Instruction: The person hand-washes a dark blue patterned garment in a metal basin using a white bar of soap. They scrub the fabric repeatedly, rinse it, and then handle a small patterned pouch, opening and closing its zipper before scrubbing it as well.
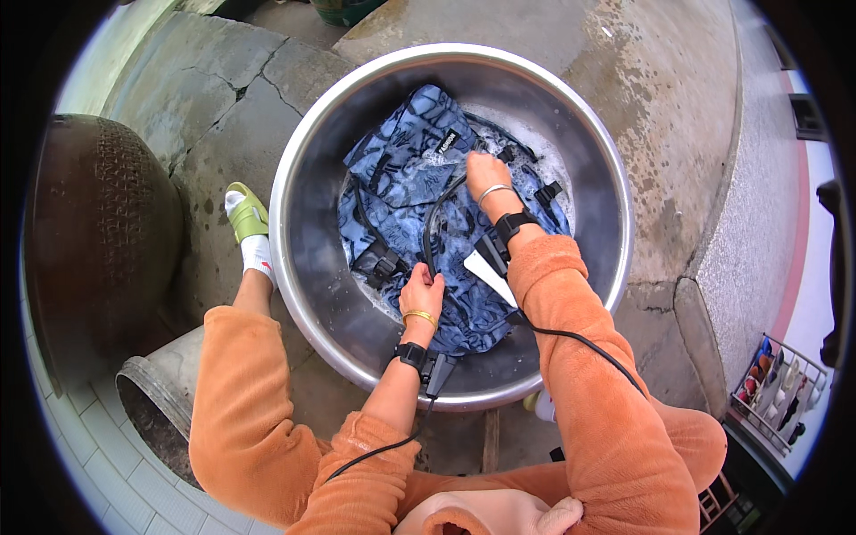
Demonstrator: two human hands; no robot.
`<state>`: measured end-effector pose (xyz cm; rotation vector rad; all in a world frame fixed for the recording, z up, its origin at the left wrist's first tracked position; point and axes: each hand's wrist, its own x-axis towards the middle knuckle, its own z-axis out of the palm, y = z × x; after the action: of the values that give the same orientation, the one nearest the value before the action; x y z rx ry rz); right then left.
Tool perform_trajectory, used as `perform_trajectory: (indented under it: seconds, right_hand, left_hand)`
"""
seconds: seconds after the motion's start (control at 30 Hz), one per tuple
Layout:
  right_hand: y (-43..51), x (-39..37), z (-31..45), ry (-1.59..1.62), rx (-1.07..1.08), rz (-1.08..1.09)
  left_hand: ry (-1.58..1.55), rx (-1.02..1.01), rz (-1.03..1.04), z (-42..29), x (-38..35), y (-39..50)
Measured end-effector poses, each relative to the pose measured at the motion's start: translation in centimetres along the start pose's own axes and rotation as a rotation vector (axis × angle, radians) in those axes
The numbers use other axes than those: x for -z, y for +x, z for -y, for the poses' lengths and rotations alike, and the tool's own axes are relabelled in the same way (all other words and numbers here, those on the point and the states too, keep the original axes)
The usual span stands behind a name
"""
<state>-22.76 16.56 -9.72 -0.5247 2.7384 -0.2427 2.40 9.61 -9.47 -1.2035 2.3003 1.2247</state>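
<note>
A wet blue patterned fabric bag [414, 174] with black straps and buckles lies in soapy water inside a large stainless steel basin [307, 321]. My left hand [421, 294] pinches one end of a dark strap [431, 224] over the near part of the bag. That strap arches up towards my right hand [487, 177], which is closed around its far end; the fingertips there are partly hidden. A black buckle [383, 266] rests left of my left hand, and another buckle [548, 192] lies right of my right hand. White suds [528, 130] gather along the far right of the water.
At the left stands a big brown glazed jar [100, 234], with a grey bucket [157, 374] on its side below it. My left foot in a green slipper [249, 212] is beside the basin. Cracked concrete [227, 87] surrounds it. A shoe rack [779, 394] is at the right.
</note>
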Motion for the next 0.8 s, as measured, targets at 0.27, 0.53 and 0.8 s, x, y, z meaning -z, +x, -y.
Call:
perform_trajectory:
  seconds: [0.27,0.53,0.8]
  right_hand:
    - [-1.2,1.0,-8.5,0.099,-0.510,0.096]
    - [-15.4,0.3,-4.1,0.021,0.260,0.186]
    - [-17.0,0.0,-0.7,0.232,0.209,0.268]
  left_hand:
    - [0.010,0.048,0.054,0.7,0.2,1.0]
    - [-0.123,-0.004,0.028,1.6,-0.1,0.2]
    - [-0.118,-0.018,-0.551,2.7,3.5,2.3]
